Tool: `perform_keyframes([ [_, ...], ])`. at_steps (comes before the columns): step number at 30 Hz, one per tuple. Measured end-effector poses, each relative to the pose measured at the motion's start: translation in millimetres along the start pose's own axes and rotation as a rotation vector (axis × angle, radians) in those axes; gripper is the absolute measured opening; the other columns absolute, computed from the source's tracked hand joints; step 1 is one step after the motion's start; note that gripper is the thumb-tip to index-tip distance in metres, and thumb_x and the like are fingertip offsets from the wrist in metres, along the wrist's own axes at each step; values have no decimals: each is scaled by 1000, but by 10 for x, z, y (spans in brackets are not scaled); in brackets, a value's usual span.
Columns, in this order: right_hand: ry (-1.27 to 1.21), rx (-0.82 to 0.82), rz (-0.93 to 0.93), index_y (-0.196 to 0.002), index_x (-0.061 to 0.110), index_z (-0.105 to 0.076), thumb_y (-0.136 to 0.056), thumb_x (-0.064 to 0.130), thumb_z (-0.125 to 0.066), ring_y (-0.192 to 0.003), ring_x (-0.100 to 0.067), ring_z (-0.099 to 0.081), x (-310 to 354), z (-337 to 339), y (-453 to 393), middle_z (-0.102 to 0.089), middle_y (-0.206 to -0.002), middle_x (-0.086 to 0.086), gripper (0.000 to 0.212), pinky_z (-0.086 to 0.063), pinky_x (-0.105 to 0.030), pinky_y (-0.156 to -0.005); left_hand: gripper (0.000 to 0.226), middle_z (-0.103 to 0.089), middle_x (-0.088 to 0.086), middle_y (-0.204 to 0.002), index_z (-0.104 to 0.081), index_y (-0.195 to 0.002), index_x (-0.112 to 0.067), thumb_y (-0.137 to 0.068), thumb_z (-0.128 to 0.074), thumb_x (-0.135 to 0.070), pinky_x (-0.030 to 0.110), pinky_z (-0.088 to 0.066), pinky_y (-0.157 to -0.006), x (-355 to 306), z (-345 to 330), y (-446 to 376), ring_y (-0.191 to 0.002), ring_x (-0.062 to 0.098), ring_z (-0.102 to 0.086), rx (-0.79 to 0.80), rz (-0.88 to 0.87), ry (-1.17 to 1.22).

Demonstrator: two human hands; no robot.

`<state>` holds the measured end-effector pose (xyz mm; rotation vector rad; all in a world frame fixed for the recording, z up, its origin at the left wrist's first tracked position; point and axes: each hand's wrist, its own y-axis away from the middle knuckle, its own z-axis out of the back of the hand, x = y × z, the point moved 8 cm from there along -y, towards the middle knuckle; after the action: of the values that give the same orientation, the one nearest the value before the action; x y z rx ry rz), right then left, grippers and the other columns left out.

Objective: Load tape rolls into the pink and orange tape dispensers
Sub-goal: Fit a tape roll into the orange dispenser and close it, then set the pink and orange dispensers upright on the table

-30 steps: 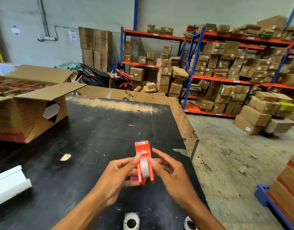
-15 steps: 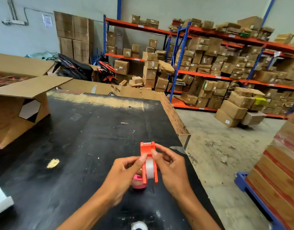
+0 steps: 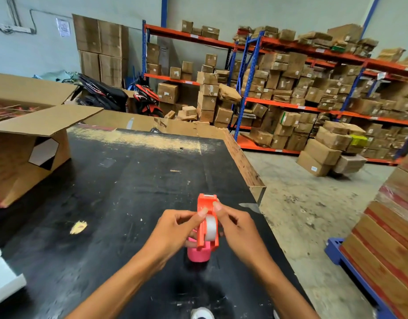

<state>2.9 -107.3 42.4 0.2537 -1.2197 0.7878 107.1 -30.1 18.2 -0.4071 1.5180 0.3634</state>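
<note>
An orange tape dispenser (image 3: 204,204) is held upright above the black table (image 3: 120,194), with a clear tape roll (image 3: 210,227) seated inside it. My left hand (image 3: 173,231) grips its left side and my right hand (image 3: 237,229) its right side, thumbs and fingertips pinching near the top of the roll. The pink tape dispenser (image 3: 198,253) stands on the table just below and behind the orange one, partly hidden by it. A white tape roll (image 3: 202,313) lies at the table's near edge, cut off by the frame.
An open cardboard box (image 3: 25,143) sits on the table's left. A white object (image 3: 4,279) lies at the near left. The table's right edge (image 3: 246,166) drops to a concrete floor. Stacked cartons on a blue pallet (image 3: 387,238) stand at right; box-filled shelves behind.
Both hands stay on the orange dispenser, fingertips shifting slightly near the roll's top. The view has panned back a little to the left. The pink dispenser shows more below the orange one.
</note>
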Motion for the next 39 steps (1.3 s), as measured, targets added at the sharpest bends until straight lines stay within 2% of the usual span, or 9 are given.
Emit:
perform_keyframes([
  [3, -98, 30, -61, -83, 37, -70, -93, 31, -54, -70, 2, -69, -52, 56, -81, -75, -69, 14, 20, -55, -14, -60, 31, -77, 12, -88, -75, -93, -14, -83, -63, -41, 29, -61, -62, 15, -56, -114, -74, 19, -75, -28, -22, -79],
  [5, -106, 0, -83, -81, 31, -71, -91, 27, -58, -67, 2, -70, -95, 121, -143, -73, -67, 15, 17, -56, -12, -61, 27, -77, 10, -90, -74, -96, -13, -89, -59, -35, 22, -58, -59, 8, -132, -175, -71, 12, -73, -6, -17, -131],
  [14, -70, -9, -273, -90, 14, -71, -87, 26, -64, -67, -10, -70, -429, 222, -296, -74, -83, -5, 14, -58, -30, -65, 14, -74, 7, -102, -69, -97, -38, -86, -64, -31, 35, -59, -86, 107, -250, -266, -92, 22, -72, 191, 10, -166],
  [18, -50, -3, -335, -74, 17, -71, -88, 27, -62, -73, -20, -67, -517, 229, -285, -72, -75, -5, 20, -56, -44, -80, 19, -71, 14, -99, -67, -91, -47, -79, -73, -34, 36, -58, -86, 113, -253, -232, -91, 27, -70, 190, -47, -203],
  [22, -63, 15, -295, -81, 19, -72, -87, 34, -62, -72, -12, -70, -478, 240, -280, -74, -76, 1, 19, -58, -32, -73, 28, -71, 16, -90, -69, -103, -37, -76, -75, -38, 48, -56, -81, 149, -248, -254, -73, 24, -68, 125, -93, -236],
  [27, -20, 41, -269, -73, 24, -68, -83, 25, -70, -60, 0, -68, -509, 312, -282, -71, -69, 9, 10, -56, -16, -63, 17, -71, 14, -90, -69, -96, -37, -80, -72, -33, 43, -55, -78, 123, -363, -279, -69, 13, -60, 95, -140, -336],
  [32, 195, -27, -384, -77, 4, -72, -75, 31, -72, -68, -16, -65, -854, 441, -368, -72, -75, -10, 27, -57, -40, -75, 71, -63, -2, -108, -51, -132, -21, -72, -72, -50, 26, -45, -89, 220, -304, -305, -97, 12, -53, -14, -178, -638],
  [35, 331, -26, -447, -79, -4, -70, -71, 34, -72, -64, -18, -58, -1045, 480, -403, -67, -73, -15, 39, -49, -32, -62, 98, -51, -3, -132, -38, -141, -20, -59, -58, -70, 32, -32, -106, 261, -302, -311, -126, 16, -37, 29, -215, -920],
  [39, 518, 6, -490, -60, 14, -52, -68, 42, -71, -70, -24, -55, -1190, 445, -466, -59, -79, -10, 35, -39, -27, -57, 103, -20, 3, -157, -15, -148, -22, -69, -71, -57, 35, -9, -117, 427, -304, -326, -146, 19, -5, 90, -176, -1080],
])
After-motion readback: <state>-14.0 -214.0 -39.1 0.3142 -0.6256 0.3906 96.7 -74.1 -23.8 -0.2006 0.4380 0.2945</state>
